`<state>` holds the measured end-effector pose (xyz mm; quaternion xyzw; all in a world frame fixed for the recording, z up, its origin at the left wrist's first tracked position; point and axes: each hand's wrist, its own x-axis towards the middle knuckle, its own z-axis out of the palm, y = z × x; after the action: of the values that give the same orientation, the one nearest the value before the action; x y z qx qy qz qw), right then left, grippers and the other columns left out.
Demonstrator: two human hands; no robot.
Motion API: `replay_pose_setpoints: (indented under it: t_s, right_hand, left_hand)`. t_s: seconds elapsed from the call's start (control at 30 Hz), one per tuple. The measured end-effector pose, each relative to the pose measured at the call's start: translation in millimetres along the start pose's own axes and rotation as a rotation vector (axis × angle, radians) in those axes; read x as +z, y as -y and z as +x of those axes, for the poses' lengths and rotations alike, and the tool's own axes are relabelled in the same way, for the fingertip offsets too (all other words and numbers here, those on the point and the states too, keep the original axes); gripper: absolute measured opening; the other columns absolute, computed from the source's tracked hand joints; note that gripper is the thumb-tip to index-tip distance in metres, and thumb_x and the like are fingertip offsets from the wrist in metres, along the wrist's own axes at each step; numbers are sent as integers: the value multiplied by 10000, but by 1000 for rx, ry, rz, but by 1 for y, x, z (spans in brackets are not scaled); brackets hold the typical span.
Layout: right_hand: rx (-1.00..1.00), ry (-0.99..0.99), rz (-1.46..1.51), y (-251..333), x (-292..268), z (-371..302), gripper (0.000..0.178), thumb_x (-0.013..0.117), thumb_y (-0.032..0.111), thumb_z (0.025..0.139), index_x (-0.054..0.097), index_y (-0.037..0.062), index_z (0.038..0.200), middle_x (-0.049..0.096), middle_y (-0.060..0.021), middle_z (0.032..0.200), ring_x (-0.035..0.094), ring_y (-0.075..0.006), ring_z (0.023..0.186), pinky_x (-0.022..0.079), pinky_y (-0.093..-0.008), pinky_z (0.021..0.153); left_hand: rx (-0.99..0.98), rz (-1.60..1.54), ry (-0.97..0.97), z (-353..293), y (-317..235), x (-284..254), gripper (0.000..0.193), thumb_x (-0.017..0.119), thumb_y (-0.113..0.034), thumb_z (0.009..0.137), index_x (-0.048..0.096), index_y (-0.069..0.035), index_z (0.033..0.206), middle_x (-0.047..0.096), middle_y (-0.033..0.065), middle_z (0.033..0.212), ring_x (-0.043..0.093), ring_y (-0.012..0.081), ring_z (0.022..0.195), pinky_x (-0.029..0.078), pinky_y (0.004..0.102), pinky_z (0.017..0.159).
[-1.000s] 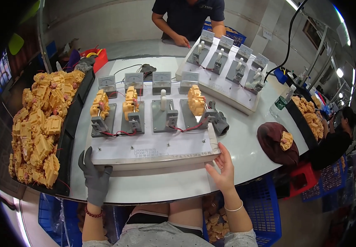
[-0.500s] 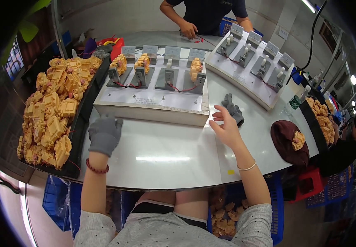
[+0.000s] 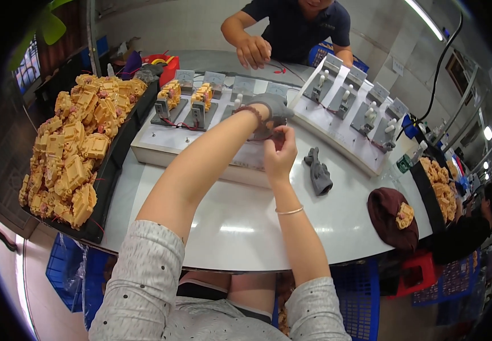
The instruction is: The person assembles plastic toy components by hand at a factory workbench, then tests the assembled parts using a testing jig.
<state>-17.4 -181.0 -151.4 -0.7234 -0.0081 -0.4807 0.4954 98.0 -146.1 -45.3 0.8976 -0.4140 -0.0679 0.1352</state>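
Observation:
My left hand, in a grey glove, reaches across the white test board to its rightmost station. Its fingers curl round something there that I cannot make out; the glove covers that station. Just below it, my bare right hand has its fingers bent in at the board's right front edge. What its fingertips pinch, if anything, is hidden. On the board's left stations stand a yellow plastic part and a second yellow part on grey holders with red wires. Small gauges line the back.
A black tray piled with yellow parts stands left. A second test board sits right, with a loose grey glove before it. Further right are a maroon cloth with a yellow part on it and a bottle. A co-worker's hand is opposite.
My left hand has swung from the board's left front corner to its rightmost station. My right hand has moved left and curled its fingers. The co-worker's hand opposite has shifted left.

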Motion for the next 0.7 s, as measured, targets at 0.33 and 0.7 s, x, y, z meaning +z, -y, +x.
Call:
replay_pose_setpoints:
  t_s: [0.33,0.7]
  right_hand:
    - [95,10,-15,16,-6,-1,348,613,67,735,526,43,1071,579,-72,811,530,-124,633,419,-257,544]
    - [-422,215,-782,68,30,87,205,530,183,792,724,126,759,626,-100,843,615,-292,821,486,-401,744]
  left_hand:
    - [-77,-358,-541,1,25,-92,316,572,-294,785,590,-110,1041,663,160,865,675,276,815,529,426,676]
    - [-22,-694,39,-82,137,-120,315,677,-273,738,649,10,875,650,74,846,598,118,706,488,230,649]
